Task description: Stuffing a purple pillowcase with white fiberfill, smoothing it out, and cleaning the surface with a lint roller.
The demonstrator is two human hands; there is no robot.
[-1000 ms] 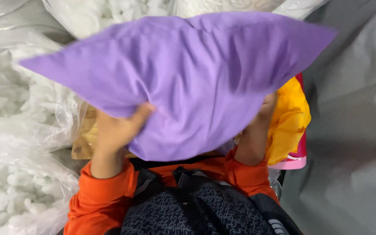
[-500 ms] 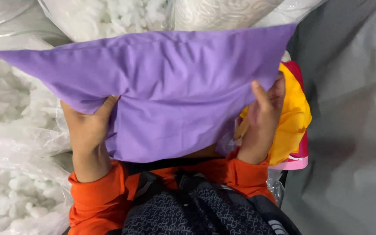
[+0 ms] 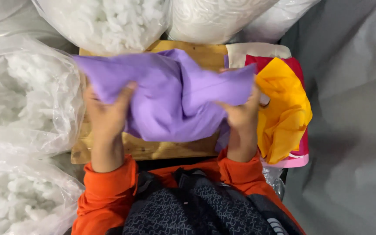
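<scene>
Nearest to us we see one patterned dark bag (image 3: 196, 213) against the chest, and two orange sleeves (image 3: 105, 191) running forward from it. Beyond the sleeves come our two hands. Our left hand (image 3: 106, 114) closes on the left part of one purple pillow cover (image 3: 170, 93), thumb on top and fingers tucked beneath the cloth. Our right hand (image 3: 241, 114) grips the cover's right part, bunching the fabric in its fist. The cover hangs crumpled between the two hands, just above one wooden board (image 3: 153, 148), whose near edge and left corner show bare below the cloth.

To the right of the right hand, touching the cover's edge, sits one stack of folded cloths (image 3: 283, 109): we count yellow on top, then red, pink and a cream piece at the far end. Right of the stack lies grey sheeting (image 3: 353, 109), broad and flat.

On the left, clear plastic bags of white stuffing (image 3: 27, 95) press against the board's edge. At the far side we count three more such bags (image 3: 109, 21), closing the board in.
</scene>
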